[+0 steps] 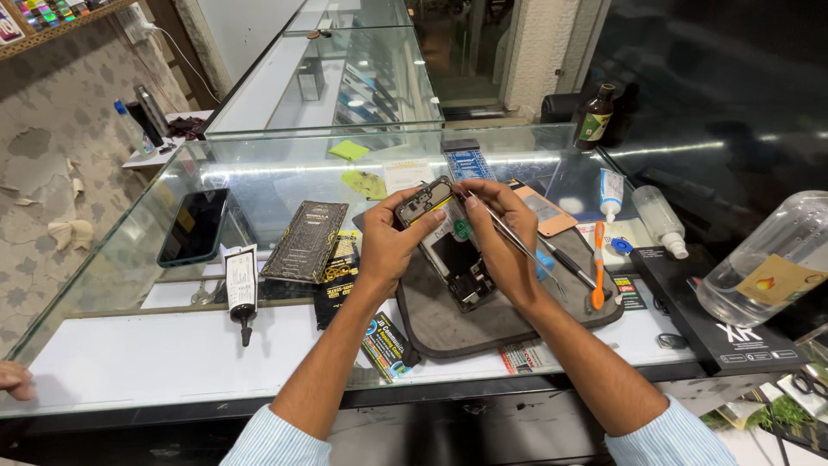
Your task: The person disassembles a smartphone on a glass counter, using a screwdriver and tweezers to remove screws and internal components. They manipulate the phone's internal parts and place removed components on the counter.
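A glass display counter (112,285) is seen, with a grey work mat (448,324) laid at its middle. Left of the mat, a black glue tube (241,289), a dark patterned box (305,242) and a black phone (194,226) are placed. Right of the mat, a black box (716,319) and two white bottles (660,220) are set.
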